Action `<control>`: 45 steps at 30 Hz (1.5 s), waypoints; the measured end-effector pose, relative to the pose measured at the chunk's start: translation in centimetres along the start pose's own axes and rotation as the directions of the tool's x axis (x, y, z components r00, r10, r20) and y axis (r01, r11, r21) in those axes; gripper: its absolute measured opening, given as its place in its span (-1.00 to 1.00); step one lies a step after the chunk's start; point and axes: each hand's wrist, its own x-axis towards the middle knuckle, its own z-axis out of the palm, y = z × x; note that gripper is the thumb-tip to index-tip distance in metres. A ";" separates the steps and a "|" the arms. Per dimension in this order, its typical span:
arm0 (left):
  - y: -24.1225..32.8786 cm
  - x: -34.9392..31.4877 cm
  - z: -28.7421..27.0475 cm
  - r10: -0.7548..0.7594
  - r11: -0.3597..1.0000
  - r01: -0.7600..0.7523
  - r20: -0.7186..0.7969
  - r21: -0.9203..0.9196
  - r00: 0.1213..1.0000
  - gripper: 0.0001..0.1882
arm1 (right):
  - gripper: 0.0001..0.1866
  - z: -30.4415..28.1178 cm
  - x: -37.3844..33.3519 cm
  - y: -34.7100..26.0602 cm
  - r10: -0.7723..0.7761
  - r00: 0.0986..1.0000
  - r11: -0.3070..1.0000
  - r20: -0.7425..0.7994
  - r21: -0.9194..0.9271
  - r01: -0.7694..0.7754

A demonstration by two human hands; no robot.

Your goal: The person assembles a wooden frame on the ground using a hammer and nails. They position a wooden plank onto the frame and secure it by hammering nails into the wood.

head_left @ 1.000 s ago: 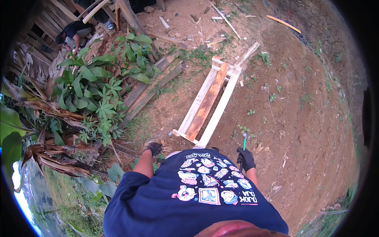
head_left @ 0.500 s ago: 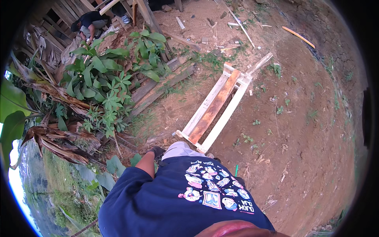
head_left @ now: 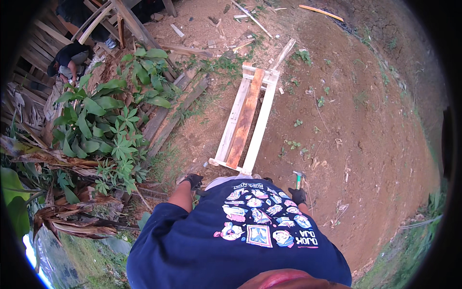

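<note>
My right hand (head_left: pixel 298 195), in a dark glove, is closed round a hammer (head_left: pixel 298 181) with a green handle. The hammer's metal head points up, off to the right of my body. On the other side, my left hand (head_left: pixel 194 180), also gloved, hangs beside my hip; its fingers are too dark and small to read. Just ahead of my legs a long wooden frame (head_left: pixel 259 130) lies on the ground. Pale rails form its sides, short crosspieces join its ends, and a reddish-brown board (head_left: pixel 245 120) runs lengthwise between the rails.
Leafy plants (head_left: pixel 91 113) and old planks (head_left: pixel 175 113) lie to the left. A person (head_left: pixel 72 60) crouches by a wooden structure at the far left. Wood scraps (head_left: pixel 177 30) are scattered ahead, and bare brown soil (head_left: pixel 365 159) slopes away on the right.
My view has turned, so the frame sits further left and more upright. Both gloved hands now show more fully beside my body, and the hammer's head has come into sight.
</note>
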 end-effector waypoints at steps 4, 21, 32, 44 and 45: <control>0.1 2.3 -2.5 0.069 0.996 -0.067 0.023 -0.050 0.997 -0.63 | -0.58 0.2 -7.0 -2.9 0.264 0.952 0.910 -0.153 -0.289 -0.299; 0.6 4.5 -5.4 0.014 0.985 -0.034 0.119 0.167 0.993 -0.59 | -0.44 6.8 -16.4 4.7 0.483 0.847 0.798 -0.221 -0.287 -0.530; 2.8 6.2 -8.4 -0.100 0.965 0.069 0.111 0.255 0.989 -0.63 | -0.33 4.5 -9.9 8.8 0.474 0.857 0.747 -0.203 -0.421 -0.514; 18.4 8.0 -5.4 -0.120 0.990 0.116 0.036 0.083 0.992 -0.56 | -0.53 -7.1 14.2 -4.4 0.428 0.896 0.749 -0.119 -0.508 -0.426; 19.1 7.1 -7.0 -0.161 0.987 0.161 0.013 0.002 0.987 -0.55 | -0.55 -7.4 18.1 -7.5 0.442 0.896 0.802 -0.041 -0.428 -0.416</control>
